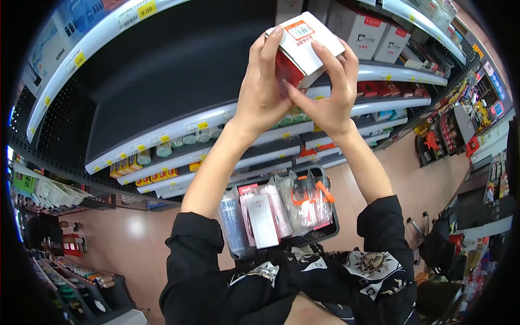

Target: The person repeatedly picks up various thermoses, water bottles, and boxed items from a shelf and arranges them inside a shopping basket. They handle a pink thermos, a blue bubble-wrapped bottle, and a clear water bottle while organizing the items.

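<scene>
A white and red box (311, 47) with an orange-edged price sticker is held up in front of a dark shelf (179, 59). My left hand (262, 81) grips its left side, fingers wrapped round the edge. On the right side and top, my right hand (333, 86) holds the same box, its thumb near the lower corner. Below my forearms, a black basket (333, 230) stands with wrapped bottles and a white box (263, 221) in it.
More white boxes (365, 35) stand on the shelf at the right. Lower shelves hold jars and small yellow boxes (125, 165). A person's legs (73, 238) show at the far left. A black chair (440, 244) is at the right.
</scene>
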The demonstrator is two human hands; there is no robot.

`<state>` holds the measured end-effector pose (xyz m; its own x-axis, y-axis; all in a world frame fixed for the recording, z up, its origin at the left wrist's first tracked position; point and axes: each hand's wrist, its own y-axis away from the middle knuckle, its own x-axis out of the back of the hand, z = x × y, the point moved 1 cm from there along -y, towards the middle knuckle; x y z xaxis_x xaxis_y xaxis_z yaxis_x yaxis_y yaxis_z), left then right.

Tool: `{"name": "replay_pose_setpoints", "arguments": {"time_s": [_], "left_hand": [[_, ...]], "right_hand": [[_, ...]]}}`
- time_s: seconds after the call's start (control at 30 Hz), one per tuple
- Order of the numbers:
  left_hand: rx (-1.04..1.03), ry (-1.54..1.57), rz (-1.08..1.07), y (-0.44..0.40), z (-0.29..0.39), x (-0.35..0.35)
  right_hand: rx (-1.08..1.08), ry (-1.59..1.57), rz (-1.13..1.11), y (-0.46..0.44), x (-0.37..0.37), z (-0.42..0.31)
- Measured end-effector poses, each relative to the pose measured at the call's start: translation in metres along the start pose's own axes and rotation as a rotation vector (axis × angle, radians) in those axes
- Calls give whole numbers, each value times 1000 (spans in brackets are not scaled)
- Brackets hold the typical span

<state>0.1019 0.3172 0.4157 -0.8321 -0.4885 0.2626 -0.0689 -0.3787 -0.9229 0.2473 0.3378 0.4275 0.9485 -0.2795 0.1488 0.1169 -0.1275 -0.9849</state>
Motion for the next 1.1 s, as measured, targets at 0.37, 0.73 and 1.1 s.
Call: {"name": "replay_pose_setpoints", "arguments": {"time_s": [0.37, 0.73, 1.1], "left_hand": [[221, 98, -131, 107, 91, 45], [1179, 738, -467, 230, 84, 11], [1473, 812, -648, 304, 50, -45]], "right_hand": [[-412, -275, -305, 88, 53, -100], [-1604, -767, -329, 207, 50, -92], [-1845, -873, -283, 303, 41, -59]]}}
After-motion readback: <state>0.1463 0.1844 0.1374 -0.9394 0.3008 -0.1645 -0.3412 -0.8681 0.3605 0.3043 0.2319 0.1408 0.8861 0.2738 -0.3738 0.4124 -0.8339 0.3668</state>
